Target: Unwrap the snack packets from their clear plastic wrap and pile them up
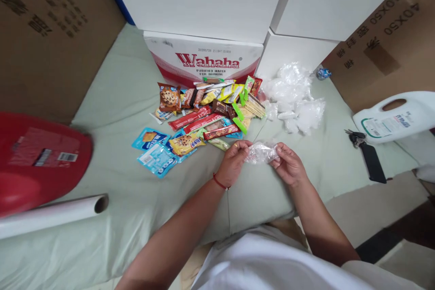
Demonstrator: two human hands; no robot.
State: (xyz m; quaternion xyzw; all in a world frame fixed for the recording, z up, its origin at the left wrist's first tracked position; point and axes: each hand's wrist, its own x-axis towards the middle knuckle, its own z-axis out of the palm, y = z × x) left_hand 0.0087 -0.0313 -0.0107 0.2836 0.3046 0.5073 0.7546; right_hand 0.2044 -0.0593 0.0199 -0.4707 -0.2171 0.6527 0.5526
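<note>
A crumpled clear plastic bag (pixel 261 153) is stretched between my two hands, above the green cloth near its front edge. My left hand (pixel 234 159) pinches the bag's left end, and my right hand (pixel 288 162) grips the right end between thumb and fingers. Just beyond lies a pile of wrapped snacks: a yellow cookie packet (pixel 186 143), light blue packets (pixel 158 159), red bar wrappers (pixel 189 118) and a brown cookie packet (pixel 169 97). To the pile's right sits a heap of clear plastic bags (pixel 294 88).
Behind the snacks stands a Wahaha carton (pixel 207 56), with white boxes above. Cardboard boxes (pixel 380 41) flank both sides. On the right are a white jug (pixel 397 118), keys with a black case (pixel 372 161) and a small blue item (pixel 323 73). A red container (pixel 44 158) and white roll (pixel 54 215) lie left.
</note>
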